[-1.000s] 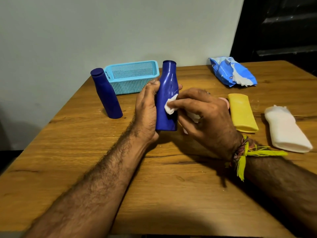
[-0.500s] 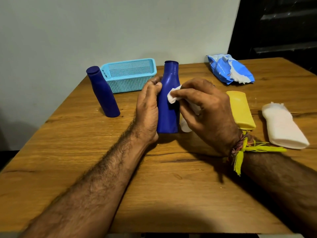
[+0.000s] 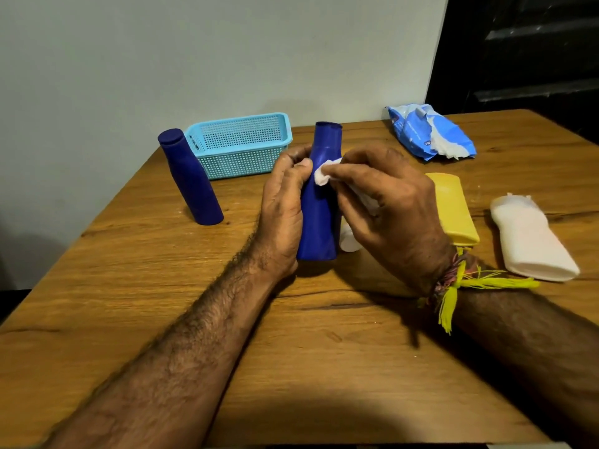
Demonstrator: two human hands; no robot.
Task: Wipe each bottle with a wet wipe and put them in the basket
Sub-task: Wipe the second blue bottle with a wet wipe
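Between our hands stands the blue bottle (image 3: 319,202), upright on the bench (image 3: 324,367): our left hand (image 3: 285,209) curls round its side to steady it, and our right hand (image 3: 385,202) pinches the wet wipe (image 3: 324,173) against its shoulder. We judge the wiping step under way; next we must work round the neck, then lift it. Right of our right hand lie a yellow bottle (image 3: 453,205) and a white bottle (image 3: 531,241). Beyond our left hand stand a second blue bottle (image 3: 189,179) and the basket (image 3: 240,144), nothing visible inside.
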